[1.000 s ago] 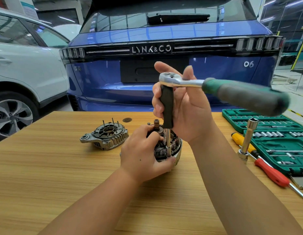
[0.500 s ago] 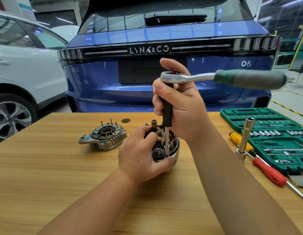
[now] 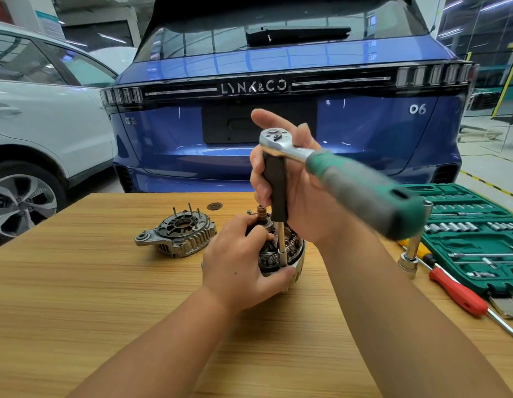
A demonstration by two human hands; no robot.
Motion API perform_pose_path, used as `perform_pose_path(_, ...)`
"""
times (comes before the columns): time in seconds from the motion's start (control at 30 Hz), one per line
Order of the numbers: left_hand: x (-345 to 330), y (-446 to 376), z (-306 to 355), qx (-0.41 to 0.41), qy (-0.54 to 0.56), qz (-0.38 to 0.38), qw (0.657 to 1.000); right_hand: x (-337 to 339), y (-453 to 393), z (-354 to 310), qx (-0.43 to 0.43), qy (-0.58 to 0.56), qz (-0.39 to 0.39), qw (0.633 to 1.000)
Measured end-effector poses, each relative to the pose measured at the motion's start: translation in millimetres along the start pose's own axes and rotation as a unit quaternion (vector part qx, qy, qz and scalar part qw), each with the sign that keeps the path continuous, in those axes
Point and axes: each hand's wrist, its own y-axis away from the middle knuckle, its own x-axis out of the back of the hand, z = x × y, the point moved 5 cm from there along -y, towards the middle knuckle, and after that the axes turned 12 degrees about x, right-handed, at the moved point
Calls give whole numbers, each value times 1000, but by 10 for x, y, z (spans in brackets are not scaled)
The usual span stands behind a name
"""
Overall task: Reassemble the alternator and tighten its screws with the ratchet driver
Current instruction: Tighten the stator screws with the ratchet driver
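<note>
We note the alternator [image 3: 281, 251] standing on the wooden surface [image 3: 77, 297], shaft end up, near the middle. Our left hand [image 3: 238, 262] wraps its near side, fingers curled over the top, thumb against the lower rim. The ratchet driver [image 3: 335, 170] sits on a black extension whose long axis runs vertical, socket tip down on the alternator's near rim. The green handle runs roughly level, pointing right and toward us; it is blurred. Our right hand [image 3: 292, 179] curls round the black extension just below the ratchet head. The separate end cover [image 3: 177, 234] lies flat to the left, studs up. The green socket case [image 3: 473, 234] and screwdrivers [image 3: 453, 291] lie at right.
</note>
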Motion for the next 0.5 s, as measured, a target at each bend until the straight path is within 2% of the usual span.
perform_pose_path(0.13, 1, 2, 7, -7, -4, -1, 1000, 180, 5, -60, 29, 130, 116, 984)
perform_pose_path(0.2, 4, 0, 8, -8, -1, -4, 1000, 243, -2, -60, 10, 131, 135, 982)
perform_pose_path(0.33, 14, -4, 4, -9, 2, 1, 1000, 156, 12, 9, -6, 16, 41, 999)
perform_pose_path(0.5, 9, -7, 10, -10, 2, 2, 1000, 84, 6, 0, 76, 50, -21, 996)
